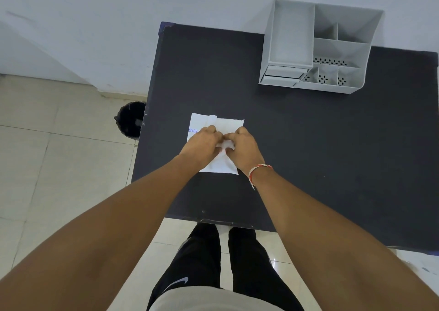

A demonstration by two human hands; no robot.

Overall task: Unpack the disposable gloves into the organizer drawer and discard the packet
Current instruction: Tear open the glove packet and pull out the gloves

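Note:
A white glove packet (225, 125) with blue lettering lies flat on the black table (308, 144), near its left side. My left hand (202, 144) and my right hand (242, 146) rest on top of the packet, fingers curled and pinching its middle. The packet's centre is hidden under my fingers. A grey desk organizer (320, 49) stands at the table's back right; its small drawer (282, 71) at the lower left front is pulled out slightly. No loose gloves show.
A black bin (131, 120) stands on the tiled floor just left of the table. A white wall runs behind the table. My legs in black trousers are at the table's near edge.

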